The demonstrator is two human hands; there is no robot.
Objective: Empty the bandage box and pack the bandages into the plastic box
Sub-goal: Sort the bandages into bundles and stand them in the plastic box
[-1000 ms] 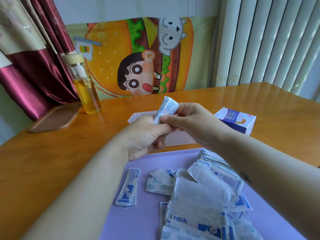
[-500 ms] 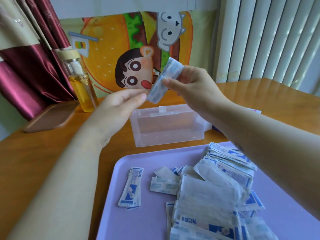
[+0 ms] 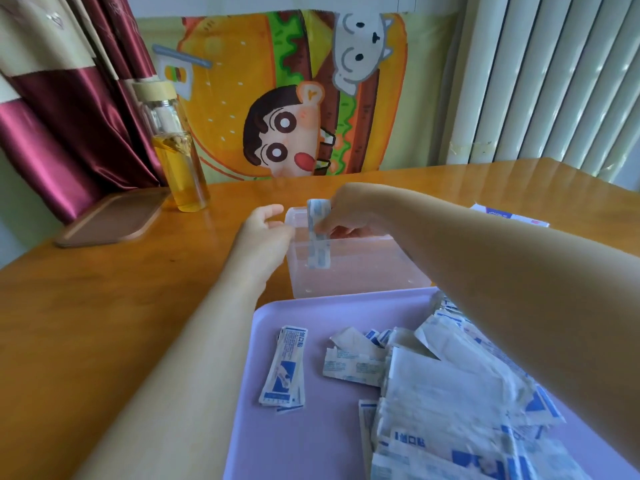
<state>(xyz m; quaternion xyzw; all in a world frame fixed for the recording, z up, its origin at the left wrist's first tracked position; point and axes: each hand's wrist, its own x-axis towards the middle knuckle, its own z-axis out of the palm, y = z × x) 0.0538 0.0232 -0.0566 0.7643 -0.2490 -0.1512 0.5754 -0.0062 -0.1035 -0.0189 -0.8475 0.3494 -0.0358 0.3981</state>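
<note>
R hand (image 3: 341, 216) pinches bandage stack (image 3: 318, 244) upright, lower end inside plastic box (image 3: 363, 271). L hand (image 3: 263, 230) touches the box's left wall; can't tell if gripping. Loose bandages (image 3: 450, 393) on tray (image 3: 311, 445); bandage box (image 3: 509, 216) far right.

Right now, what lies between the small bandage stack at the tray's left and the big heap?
Head view: a few loose bandages, lying against the big heap; bare purple tray separates them from the small bandage stack.
</note>
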